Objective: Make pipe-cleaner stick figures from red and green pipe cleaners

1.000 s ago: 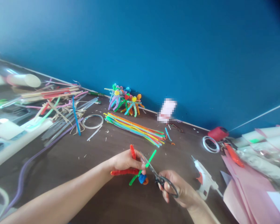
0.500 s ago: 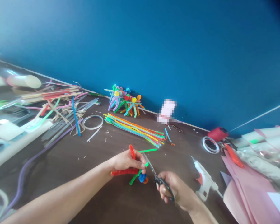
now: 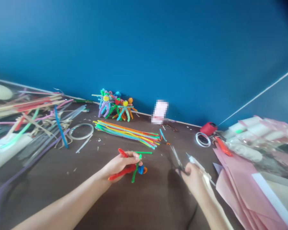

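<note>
My left hand point(image 3: 127, 163) is closed around a pipe cleaner figure point(image 3: 123, 172) with red legs, green arms and a blue and orange end. The figure lies tilted in the fingers, its blue end toward the right. A loose green pipe cleaner piece point(image 3: 145, 152) rests on the table just beyond that hand. Over to the right, my right hand point(image 3: 193, 175) grips scissors point(image 3: 176, 156) by the handles, blades pointing away and apart from the figure. Beside and partly behind this hand lies a white glue gun point(image 3: 199, 166).
A bundle of coloured pipe cleaners point(image 3: 127, 132) lies ahead, with finished figures point(image 3: 115, 103) against the blue wall. Tape rings point(image 3: 81, 131), strips and sticks point(image 3: 43, 105) clutter the left. Red thread point(image 3: 208, 128), an orange cutter point(image 3: 223, 146) and pink sheets point(image 3: 240, 182) are right.
My right hand has carried the scissors right, away from the figure toward the glue gun. My left hand still holds the figure. The view has turned slightly right.
</note>
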The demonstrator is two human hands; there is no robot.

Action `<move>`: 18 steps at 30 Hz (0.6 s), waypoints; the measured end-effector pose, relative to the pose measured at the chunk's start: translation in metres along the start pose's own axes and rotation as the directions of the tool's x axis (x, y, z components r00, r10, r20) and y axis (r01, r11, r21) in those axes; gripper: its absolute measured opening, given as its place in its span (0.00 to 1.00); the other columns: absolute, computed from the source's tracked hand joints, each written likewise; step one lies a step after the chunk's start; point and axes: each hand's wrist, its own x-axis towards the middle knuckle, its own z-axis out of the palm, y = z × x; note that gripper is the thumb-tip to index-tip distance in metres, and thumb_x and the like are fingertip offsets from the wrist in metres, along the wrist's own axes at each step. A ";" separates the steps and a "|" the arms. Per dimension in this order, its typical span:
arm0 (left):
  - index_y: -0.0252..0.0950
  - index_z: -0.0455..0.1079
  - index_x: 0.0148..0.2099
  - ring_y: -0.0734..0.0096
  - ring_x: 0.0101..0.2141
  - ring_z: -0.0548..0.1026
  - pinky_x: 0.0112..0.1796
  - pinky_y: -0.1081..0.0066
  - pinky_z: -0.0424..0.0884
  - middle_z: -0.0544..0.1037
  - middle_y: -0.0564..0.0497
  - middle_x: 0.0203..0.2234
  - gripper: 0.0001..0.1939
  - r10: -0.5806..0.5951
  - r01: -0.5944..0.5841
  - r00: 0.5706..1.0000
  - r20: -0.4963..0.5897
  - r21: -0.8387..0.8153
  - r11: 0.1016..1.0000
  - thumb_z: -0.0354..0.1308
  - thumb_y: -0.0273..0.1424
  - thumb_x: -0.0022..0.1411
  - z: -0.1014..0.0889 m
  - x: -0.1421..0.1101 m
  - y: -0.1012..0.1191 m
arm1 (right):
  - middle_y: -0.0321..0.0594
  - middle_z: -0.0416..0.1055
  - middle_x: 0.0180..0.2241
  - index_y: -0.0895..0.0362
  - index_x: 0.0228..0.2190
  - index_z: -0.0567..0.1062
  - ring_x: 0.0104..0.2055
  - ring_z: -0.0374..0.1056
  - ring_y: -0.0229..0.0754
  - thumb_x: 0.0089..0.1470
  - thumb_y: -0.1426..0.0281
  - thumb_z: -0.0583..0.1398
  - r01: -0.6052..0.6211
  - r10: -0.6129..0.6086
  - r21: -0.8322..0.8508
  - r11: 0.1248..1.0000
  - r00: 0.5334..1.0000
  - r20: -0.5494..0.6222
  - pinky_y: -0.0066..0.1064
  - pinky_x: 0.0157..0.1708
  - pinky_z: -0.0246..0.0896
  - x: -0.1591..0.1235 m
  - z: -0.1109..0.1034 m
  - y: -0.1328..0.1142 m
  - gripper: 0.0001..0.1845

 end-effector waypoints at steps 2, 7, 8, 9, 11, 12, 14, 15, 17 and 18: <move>0.32 0.67 0.28 0.72 0.27 0.73 0.28 0.76 0.65 0.75 0.50 0.24 0.08 -0.023 0.023 0.997 -0.075 -0.009 1.000 0.63 0.31 0.46 -0.001 0.001 -0.001 | 0.38 0.66 0.22 0.54 0.16 0.61 0.22 0.63 0.41 0.45 0.59 0.55 0.019 -0.018 -0.109 0.994 1.000 0.013 0.28 0.21 0.47 0.016 -0.006 -0.007 0.15; 0.31 0.69 0.30 0.77 0.22 0.72 0.20 0.79 0.60 0.76 0.50 0.25 0.08 -0.029 0.022 0.992 -0.120 -0.056 0.998 0.61 0.30 0.47 -0.006 0.005 -0.002 | 0.36 0.65 0.14 0.56 0.15 0.67 0.18 0.63 0.38 0.43 0.65 0.58 0.035 -0.017 -0.045 0.998 0.941 0.338 0.27 0.20 0.47 0.060 -0.013 -0.023 0.11; 0.31 0.69 0.30 0.78 0.20 0.71 0.18 0.80 0.59 0.75 0.51 0.23 0.07 -0.034 0.024 0.991 -0.127 -0.077 0.997 0.61 0.29 0.47 -0.007 0.006 -0.002 | 0.35 0.65 0.13 0.56 0.15 0.67 0.16 0.62 0.36 0.42 0.67 0.59 0.028 -0.031 0.014 1.000 0.911 0.411 0.27 0.20 0.48 0.067 -0.013 -0.023 0.10; 0.31 0.70 0.30 0.79 0.19 0.70 0.18 0.81 0.59 0.75 0.51 0.21 0.06 -0.039 0.025 0.990 -0.135 -0.101 0.995 0.60 0.28 0.48 -0.007 0.007 -0.001 | 0.34 0.65 0.12 0.57 0.14 0.67 0.14 0.61 0.35 0.41 0.68 0.59 0.018 -0.042 0.056 0.998 0.888 0.458 0.26 0.20 0.48 0.073 -0.015 -0.022 0.10; 0.31 0.70 0.31 0.80 0.19 0.70 0.18 0.81 0.60 0.74 0.52 0.19 0.04 -0.063 0.032 0.980 -0.187 -0.165 0.986 0.58 0.27 0.50 -0.006 0.007 0.001 | 0.34 0.65 0.11 0.58 0.14 0.67 0.13 0.61 0.34 0.40 0.70 0.60 0.006 -0.047 0.087 0.996 0.875 0.482 0.25 0.19 0.49 0.081 -0.020 -0.022 0.09; 0.31 0.70 0.32 0.79 0.19 0.71 0.18 0.82 0.61 0.74 0.52 0.19 0.04 -0.071 0.027 0.973 -0.218 -0.200 0.979 0.58 0.26 0.50 -0.005 0.007 0.002 | 0.34 0.66 0.13 0.58 0.15 0.68 0.14 0.62 0.34 0.40 0.70 0.59 0.003 -0.047 0.099 0.995 0.892 0.449 0.25 0.19 0.50 0.081 -0.023 -0.024 0.08; 0.31 0.70 0.33 0.78 0.22 0.73 0.21 0.82 0.64 0.75 0.51 0.21 0.05 -0.061 -0.008 0.967 -0.249 -0.266 0.964 0.57 0.24 0.51 -0.003 0.006 0.004 | 0.36 0.69 0.19 0.57 0.21 0.70 0.18 0.64 0.35 0.44 0.66 0.57 -0.005 -0.068 0.202 0.979 0.932 0.356 0.25 0.20 0.52 0.074 -0.028 -0.036 0.07; 0.31 0.70 0.33 0.78 0.23 0.73 0.22 0.82 0.65 0.76 0.50 0.23 0.05 -0.042 -0.037 0.965 -0.259 -0.293 0.955 0.57 0.23 0.51 -0.002 0.006 0.004 | 0.37 0.70 0.22 0.57 0.26 0.70 0.20 0.65 0.35 0.46 0.63 0.56 -0.017 -0.104 0.381 0.924 0.950 0.294 0.25 0.21 0.54 0.066 -0.028 -0.046 0.10; 0.32 0.70 0.35 0.77 0.25 0.74 0.25 0.81 0.67 0.77 0.50 0.25 0.06 -0.003 -0.089 0.963 -0.268 -0.331 0.940 0.57 0.23 0.51 0.000 0.006 0.003 | 0.38 0.71 0.27 0.56 0.33 0.69 0.23 0.67 0.36 0.46 0.57 0.56 -0.100 -0.232 0.735 0.671 0.913 0.335 0.25 0.21 0.57 0.046 -0.022 -0.073 0.16; 0.32 0.70 0.35 0.76 0.25 0.74 0.26 0.81 0.68 0.77 0.50 0.25 0.07 0.017 -0.114 0.961 -0.276 -0.341 0.933 0.57 0.23 0.51 0.001 0.007 0.001 | 0.39 0.70 0.29 0.56 0.36 0.68 0.26 0.67 0.37 0.42 0.57 0.59 -0.169 -0.328 0.831 0.530 0.863 0.385 0.25 0.21 0.58 0.036 -0.016 -0.088 0.20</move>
